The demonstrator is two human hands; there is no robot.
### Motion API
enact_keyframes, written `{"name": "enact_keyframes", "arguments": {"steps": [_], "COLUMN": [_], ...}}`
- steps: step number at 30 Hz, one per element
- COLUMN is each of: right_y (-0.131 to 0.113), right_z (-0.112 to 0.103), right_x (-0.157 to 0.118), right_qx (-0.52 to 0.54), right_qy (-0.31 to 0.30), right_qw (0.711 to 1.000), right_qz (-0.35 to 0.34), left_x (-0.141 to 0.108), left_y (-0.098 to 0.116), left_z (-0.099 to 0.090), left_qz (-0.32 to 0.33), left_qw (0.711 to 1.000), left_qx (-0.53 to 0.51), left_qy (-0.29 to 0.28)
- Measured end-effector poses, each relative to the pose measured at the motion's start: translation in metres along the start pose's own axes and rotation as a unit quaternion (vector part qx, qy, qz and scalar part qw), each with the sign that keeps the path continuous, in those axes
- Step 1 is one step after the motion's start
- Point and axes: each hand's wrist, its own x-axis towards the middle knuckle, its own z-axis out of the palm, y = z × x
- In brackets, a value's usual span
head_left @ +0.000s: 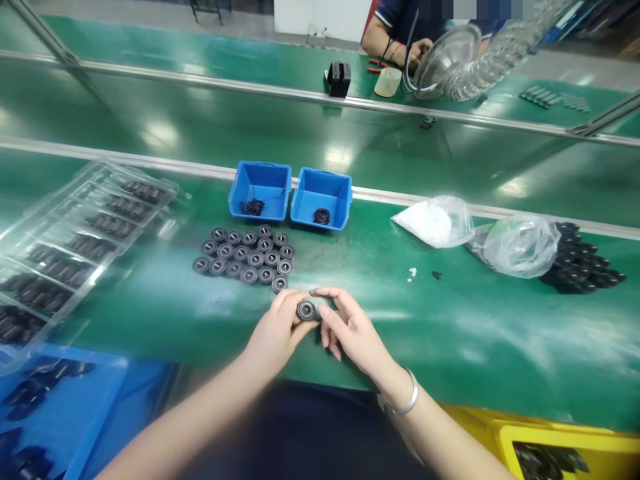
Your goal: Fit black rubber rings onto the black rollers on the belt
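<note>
My left hand (280,327) pinches a small black round part (306,309), its ringed end with a centre hole facing up. Close against its right side is my right hand (353,327), fingers curved and spread apart; whether a fingertip touches the part I cannot tell. Just beyond the left hand, several similar black round parts (256,259) stand in rows on the green table (450,360). Two blue bins (263,187) sit behind them, with thin black rings (322,216) in the right one and a dark tangle of rings or cord (254,207) in the left.
A bag of white pieces (433,221) and a bag spilling black parts (580,263) lie at right. Left stands a clear compartment tray (95,227). Blue (100,400) and yellow (575,440) crates flank the front edge. Across the bench, a co-worker's hand (419,52) shows beside a clear duct.
</note>
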Motion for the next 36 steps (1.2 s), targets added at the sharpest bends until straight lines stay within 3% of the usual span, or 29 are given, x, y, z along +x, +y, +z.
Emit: {"name": "enact_keyframes", "arguments": {"steps": [5, 10, 14, 18, 20, 23, 26, 29, 32, 36], "right_y": [0.003, 0.002, -0.006, -0.023, -0.033, -0.046, -0.056, -0.064, -0.068, -0.066], "right_z": [0.001, 0.002, -0.002, -0.009, -0.011, -0.008, 0.0, 0.008, 0.013, 0.01], "right_x": [0.001, 0.013, 0.036, 0.052, 0.055, 0.063, 0.079, 0.101, 0.115, 0.111], "right_qx": [-0.129, -0.298, -0.352, -0.369, -0.41, -0.488, -0.537, -0.559, -0.563, -0.551], "right_qy": [0.001, 0.011, 0.037, 0.001, 0.012, 0.018, -0.046, -0.092, -0.117, -0.121], "right_qw": [0.988, 0.938, 0.911, 0.902, 0.875, 0.807, 0.751, 0.722, 0.718, 0.728], "right_qz": [-0.09, -0.177, -0.21, -0.225, -0.256, -0.333, -0.382, -0.397, -0.392, -0.388], "left_x": [-0.008, -0.026, -0.026, -0.01, 0.0, 0.017, 0.035, 0.049, 0.058, 0.056], "left_y": [-0.002, -0.003, -0.008, -0.023, -0.033, -0.047, -0.054, -0.056, -0.056, -0.053], "left_z": [0.002, -0.018, -0.058, -0.109, -0.13, -0.15, -0.155, -0.154, -0.15, -0.141], "left_qz": [0.046, 0.086, 0.121, 0.12, 0.112, 0.107, 0.113, 0.121, 0.125, 0.125], "left_qw": [0.997, 0.985, 0.961, 0.94, 0.935, 0.931, 0.931, 0.931, 0.935, 0.942], "left_qx": [0.049, 0.144, 0.222, 0.282, 0.308, 0.339, 0.347, 0.341, 0.327, 0.308], "left_qy": [0.028, 0.04, 0.11, 0.148, 0.136, 0.086, 0.014, -0.037, -0.056, -0.048]}}
